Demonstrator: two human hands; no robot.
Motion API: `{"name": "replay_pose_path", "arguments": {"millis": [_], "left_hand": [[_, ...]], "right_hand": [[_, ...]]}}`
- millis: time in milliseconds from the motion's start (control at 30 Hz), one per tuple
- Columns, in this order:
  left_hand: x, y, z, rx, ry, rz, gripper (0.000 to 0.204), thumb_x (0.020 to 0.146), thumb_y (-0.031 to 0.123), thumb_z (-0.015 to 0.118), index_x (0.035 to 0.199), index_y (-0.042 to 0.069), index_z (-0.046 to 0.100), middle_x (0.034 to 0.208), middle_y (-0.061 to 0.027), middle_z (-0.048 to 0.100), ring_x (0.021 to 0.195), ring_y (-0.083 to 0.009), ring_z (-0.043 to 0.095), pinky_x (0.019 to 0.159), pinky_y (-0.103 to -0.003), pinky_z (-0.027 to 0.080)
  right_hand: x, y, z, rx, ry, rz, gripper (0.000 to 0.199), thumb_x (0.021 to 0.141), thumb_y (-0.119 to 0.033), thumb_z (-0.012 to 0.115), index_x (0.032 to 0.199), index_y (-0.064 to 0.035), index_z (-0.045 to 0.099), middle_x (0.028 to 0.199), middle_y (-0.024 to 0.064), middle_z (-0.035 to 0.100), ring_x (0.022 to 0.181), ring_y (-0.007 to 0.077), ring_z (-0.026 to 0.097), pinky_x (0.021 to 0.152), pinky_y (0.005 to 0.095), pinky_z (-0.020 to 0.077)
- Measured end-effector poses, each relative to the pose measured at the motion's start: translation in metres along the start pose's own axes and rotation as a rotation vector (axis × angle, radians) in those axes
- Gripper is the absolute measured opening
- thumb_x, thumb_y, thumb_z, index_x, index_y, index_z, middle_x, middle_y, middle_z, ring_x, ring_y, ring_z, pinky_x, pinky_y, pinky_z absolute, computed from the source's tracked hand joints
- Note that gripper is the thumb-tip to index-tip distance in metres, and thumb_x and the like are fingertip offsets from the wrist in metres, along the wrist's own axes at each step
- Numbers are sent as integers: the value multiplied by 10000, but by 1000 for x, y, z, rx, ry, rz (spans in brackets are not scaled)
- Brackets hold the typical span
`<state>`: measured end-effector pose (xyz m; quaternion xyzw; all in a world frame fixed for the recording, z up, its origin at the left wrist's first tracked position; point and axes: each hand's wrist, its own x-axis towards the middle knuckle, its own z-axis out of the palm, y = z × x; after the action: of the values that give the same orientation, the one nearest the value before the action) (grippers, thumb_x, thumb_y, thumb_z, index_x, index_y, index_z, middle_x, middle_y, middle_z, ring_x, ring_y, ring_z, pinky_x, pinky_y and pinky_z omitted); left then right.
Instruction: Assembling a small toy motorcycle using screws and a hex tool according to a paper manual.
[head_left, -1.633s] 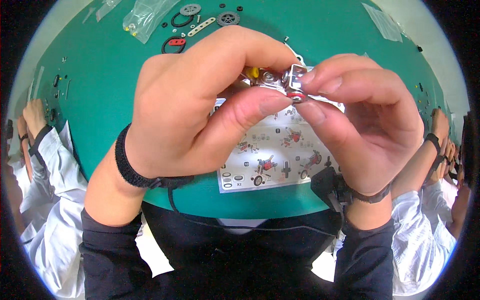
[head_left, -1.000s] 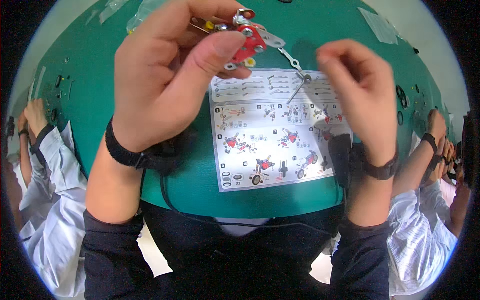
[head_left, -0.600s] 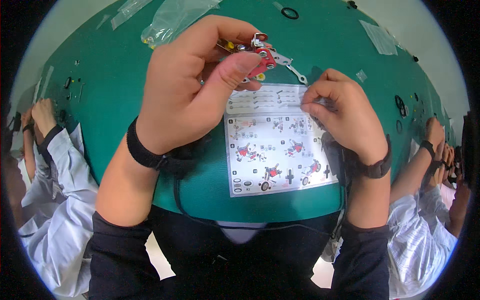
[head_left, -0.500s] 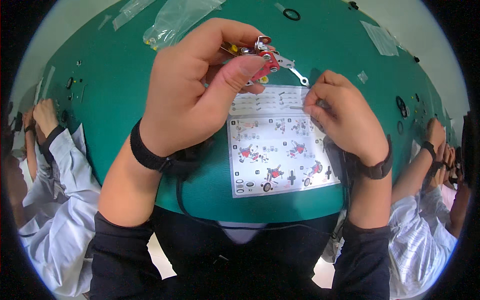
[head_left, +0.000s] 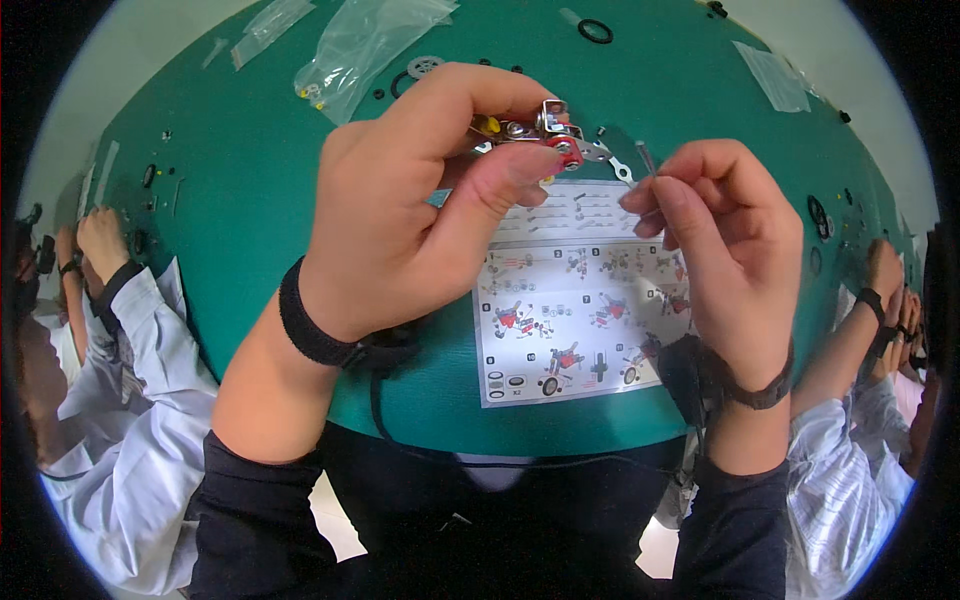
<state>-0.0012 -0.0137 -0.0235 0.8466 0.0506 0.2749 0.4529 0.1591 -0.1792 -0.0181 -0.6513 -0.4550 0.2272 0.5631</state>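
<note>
My left hand [head_left: 400, 220] is raised above the table, thumb and fingers closed on a small metal model assembly [head_left: 562, 128] with silver brackets, red plates, bolts and a yellow part. Its lower side is hidden by the thumb and fingers. To the right, my right hand [head_left: 735, 245] pinches a thin grey screw [head_left: 645, 156] between thumb and fingertips, tilted with one end up. The screw is apart from the assembly. Between the hands, a small flat silver spanner [head_left: 624, 173] shows by the top edge of a printed instruction sheet [head_left: 590, 390].
Clear plastic bags [head_left: 372, 50] lie at the far left, another bag [head_left: 775, 77] at the far right. A black ring [head_left: 595, 32], a grey gear wheel [head_left: 425, 67] and several small parts are scattered on the green table [head_left: 250, 230]. Other people's hands [head_left: 103, 240] rest at both sides.
My right hand has lifted from the sheet and turned, bringing the screw upright. The left hand with the model assembly shows slightly lower and farther right; the whole view has shifted a little.
</note>
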Motion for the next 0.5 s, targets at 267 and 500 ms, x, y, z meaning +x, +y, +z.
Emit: {"name": "replay_pose_path", "arguments": {"millis": [267, 500], "left_hand": [[2, 2, 2, 44, 33, 2, 262, 974, 50, 527, 1207, -63, 484, 1148, -189, 650, 926, -196, 677, 780, -314, 583], [1, 8, 7, 254, 31, 109, 230, 953, 52, 568, 1154, -57, 539, 1082, -167, 690, 896, -172, 686, 781, -278, 558]], "right_hand": [[-12, -13, 4, 2, -34, -104, 153, 877, 14, 622, 1024, 45, 651, 904, 147, 703, 745, 157, 671, 632, 220, 506], [-17, -13, 15, 78, -127, 63, 102, 912, -36, 608, 967, 50, 601, 914, 144, 701, 780, 135, 671, 614, 206, 506]]}}
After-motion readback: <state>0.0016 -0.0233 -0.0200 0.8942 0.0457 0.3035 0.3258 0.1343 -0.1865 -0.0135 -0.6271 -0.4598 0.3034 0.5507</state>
